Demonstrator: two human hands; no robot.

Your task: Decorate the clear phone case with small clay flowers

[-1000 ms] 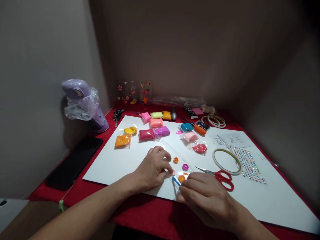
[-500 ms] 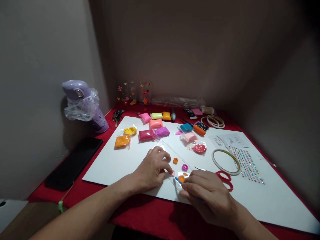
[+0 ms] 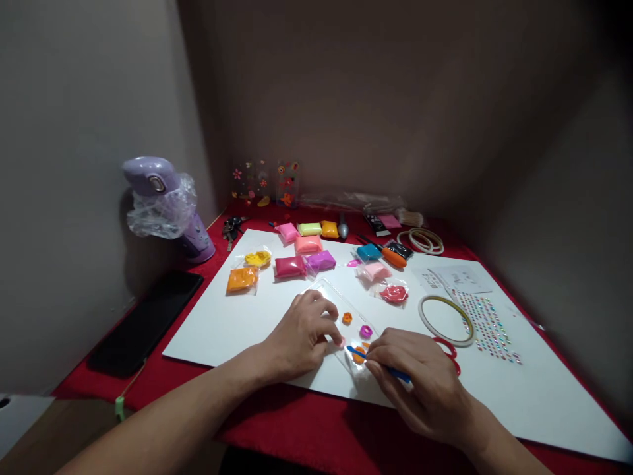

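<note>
A clear phone case (image 3: 324, 285) lies on the white board, with small clay flowers on it. Among them are an orange flower (image 3: 347, 318), a purple flower (image 3: 366, 331) and a larger orange flower (image 3: 359, 355). My left hand (image 3: 307, 333) rests over the case's left side, fingers curled, its fingertips closed at a small pink clay piece (image 3: 342, 342). In my right hand (image 3: 418, 369) is a blue modelling tool (image 3: 399, 375), gripped like a pen. Its tip lies over the larger orange flower, near the pink piece. The right hand partly hides red-handled scissors (image 3: 448, 347).
Several clay packets, including a red one (image 3: 290, 267), lie on the white board (image 3: 558, 396). Tape rolls (image 3: 448, 342) and a rhinestone sheet (image 3: 489, 330) are at right. A black phone (image 3: 146, 323) and a purple tumbler (image 3: 198, 244) stand left.
My right hand has drawn back slightly to the right and turned, so more of the blue tool shows and its tip is lifted. The left hand has stayed in place.
</note>
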